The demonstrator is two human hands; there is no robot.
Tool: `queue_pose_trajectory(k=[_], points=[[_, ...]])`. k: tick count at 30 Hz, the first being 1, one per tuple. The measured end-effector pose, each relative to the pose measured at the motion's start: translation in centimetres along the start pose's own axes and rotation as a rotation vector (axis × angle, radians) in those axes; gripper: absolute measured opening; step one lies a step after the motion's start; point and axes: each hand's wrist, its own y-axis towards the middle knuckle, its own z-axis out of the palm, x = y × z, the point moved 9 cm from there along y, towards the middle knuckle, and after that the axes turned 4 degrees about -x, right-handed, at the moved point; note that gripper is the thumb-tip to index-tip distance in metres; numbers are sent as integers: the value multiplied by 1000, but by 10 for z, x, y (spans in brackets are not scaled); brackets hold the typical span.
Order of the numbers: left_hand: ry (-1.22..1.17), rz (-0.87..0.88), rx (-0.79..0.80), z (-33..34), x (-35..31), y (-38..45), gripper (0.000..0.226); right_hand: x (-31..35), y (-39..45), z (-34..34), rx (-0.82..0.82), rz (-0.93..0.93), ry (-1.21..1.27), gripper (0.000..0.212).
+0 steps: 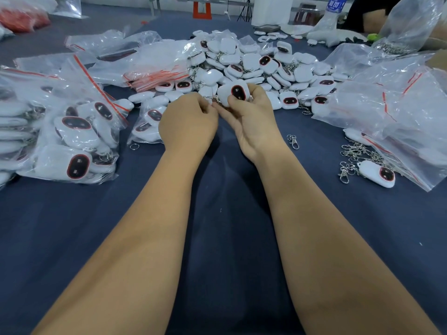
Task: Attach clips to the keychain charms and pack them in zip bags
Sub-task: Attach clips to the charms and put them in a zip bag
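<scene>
With filled zip bags (72, 131) stacked left and a heap of loose charms (261, 66) unpacked, the right hand (251, 117) grips one charm (235, 94) above the table (229, 238) while the left hand (188, 119) pinches its clip (210, 99).

Clip (210, 98) mostly hidden betw. left hand (187, 122) and right hand (249, 117); only a bit of metal shows, can't tell if hooked to charm (233, 94). Packed zip bags (60, 131) at table's left edge cut off by frame. Bags (396, 112) at right edge also cut. Water bottle (332, 10) at far edge cropped at top, label unreadable. Second person (370, 18) at far right corner mostly out of frame.
</scene>
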Motion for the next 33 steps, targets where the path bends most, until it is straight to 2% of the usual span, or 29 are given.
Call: queue_pose_trajectory(k=[4,7,8,14,18,22,27,30,33], points=[[-193,-75,-76,-11,6,0,14,-1,1,-4,-25,19,-95,22],[-300,-116,-71,-12,10,2,10,0,1,-7,-62,4,-169,22],[-312,-121,-48,-9,11,2,9,1,1,-7,-74,-4,-137,20],[-287,-36,141,14,3,-1,39,10,0,-10,-61,-19,126,10],[-308,9,148,13,-1,-4,29,8,-3,-2,-14,11,141,7],[-322,-7,114,9,-2,-4,30,9,-3,-6,-57,-1,-17,13],[-379,-21,-31,-6,0,0,28,7,-5,-8,-102,-26,-240,17],[-435,5,-77,-12,-3,0,28,9,-7,-8,-113,-112,-472,23],[-498,55,-125,-18,-9,-2,28,10,-7,-5,-84,-196,-665,15]])
